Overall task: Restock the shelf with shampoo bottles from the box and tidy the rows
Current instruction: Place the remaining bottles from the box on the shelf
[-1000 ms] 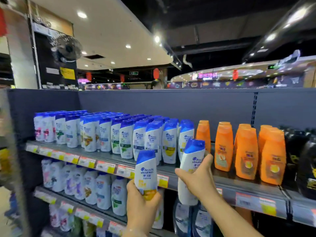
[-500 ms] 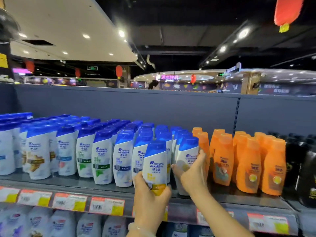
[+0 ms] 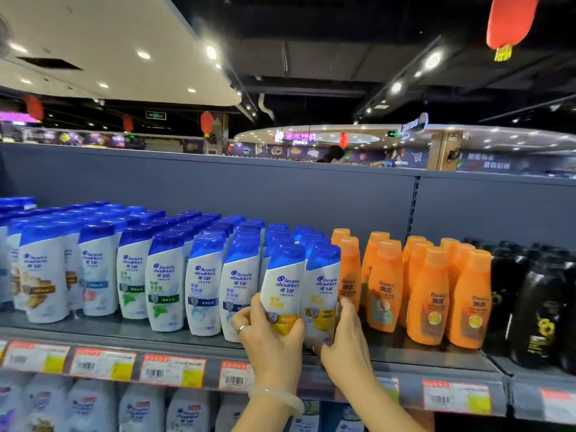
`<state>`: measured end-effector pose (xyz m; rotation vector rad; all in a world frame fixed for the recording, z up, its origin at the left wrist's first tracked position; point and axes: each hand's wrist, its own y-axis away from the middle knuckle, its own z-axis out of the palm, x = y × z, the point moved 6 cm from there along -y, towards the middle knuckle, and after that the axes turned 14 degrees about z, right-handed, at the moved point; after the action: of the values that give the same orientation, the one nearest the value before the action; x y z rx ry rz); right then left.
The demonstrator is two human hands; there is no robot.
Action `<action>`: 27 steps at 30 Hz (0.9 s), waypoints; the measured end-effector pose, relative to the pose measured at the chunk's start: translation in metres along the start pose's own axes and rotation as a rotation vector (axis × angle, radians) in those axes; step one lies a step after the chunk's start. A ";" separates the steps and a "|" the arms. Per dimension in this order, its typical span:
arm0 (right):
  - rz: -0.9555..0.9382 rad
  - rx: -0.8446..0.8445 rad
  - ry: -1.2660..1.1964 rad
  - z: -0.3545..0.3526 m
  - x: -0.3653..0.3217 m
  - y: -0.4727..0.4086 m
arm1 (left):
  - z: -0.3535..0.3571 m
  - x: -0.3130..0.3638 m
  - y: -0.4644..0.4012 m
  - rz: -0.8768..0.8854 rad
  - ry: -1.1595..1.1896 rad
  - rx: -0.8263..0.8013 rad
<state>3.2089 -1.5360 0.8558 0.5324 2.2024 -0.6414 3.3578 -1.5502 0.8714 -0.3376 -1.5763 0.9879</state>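
Two white shampoo bottles with blue caps and yellow labels stand side by side at the front edge of the shelf (image 3: 193,335), in the lower middle of the frame. The left hand (image 3: 274,341) curls its fingers around the lower part of the left bottle (image 3: 282,285), thumb on its left side, with a ring on one finger and a pale bracelet (image 3: 276,397) at the wrist. The right hand (image 3: 346,344) holds the base of the right bottle (image 3: 322,288), its fingers wrapped along the bottle's right edge, just beside the orange bottles (image 3: 430,294). To the left of the held pair, rows of similar white bottles (image 3: 134,275) with blue caps fill the shelf toward the left edge of the frame. Past the orange bottles, black bottles (image 3: 542,307) stand at the far right. Price tags (image 3: 171,371) line the shelf's front rail, and more white bottles show on the shelf below, at lower left. A red lantern (image 3: 511,20) hangs at the upper right.
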 end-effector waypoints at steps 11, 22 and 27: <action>-0.010 0.013 0.002 0.000 0.002 0.001 | 0.007 -0.014 0.003 -0.100 -0.176 -0.020; 0.021 -0.021 0.020 0.003 0.006 0.000 | 0.006 -0.019 0.012 -0.115 -0.173 -0.130; 0.034 -0.015 0.056 0.003 0.005 -0.002 | 0.002 -0.025 0.015 -0.067 -0.242 -0.156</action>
<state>3.2065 -1.5384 0.8503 0.5854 2.2434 -0.5983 3.3576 -1.5592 0.8434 -0.2780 -1.8788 0.8807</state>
